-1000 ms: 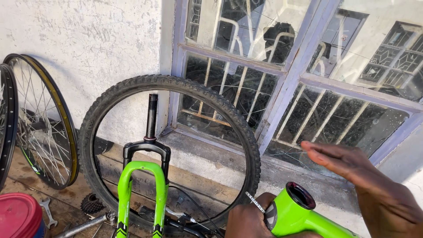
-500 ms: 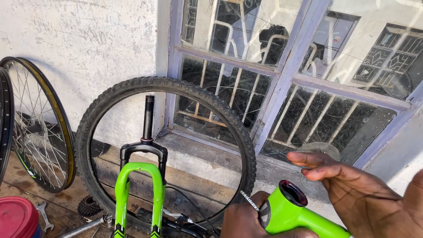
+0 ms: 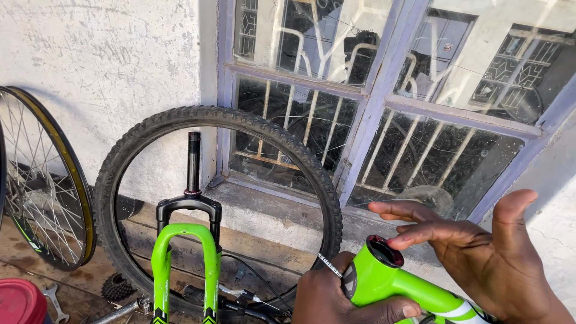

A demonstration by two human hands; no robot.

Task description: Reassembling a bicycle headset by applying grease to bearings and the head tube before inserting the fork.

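My left hand grips the head tube of a bright green bicycle frame at the bottom middle, fingers wrapped under it. The tube's open dark top faces up. My right hand is spread open just right of the tube, its fingertips touching or almost touching the tube's top rim. A green suspension fork with a black steerer stands upright at the lower left, in front of a bare black knobby tyre leaning on the wall.
A spoked wheel with a yellowish rim leans on the white wall at far left. A red tub, a spanner and a cassette sprocket lie on the ground. A barred window fills the wall behind.
My right hand has come down and left, from hovering away from the frame to its fingertips at the head tube's top rim. The view has shifted slightly; my left hand keeps its grip.
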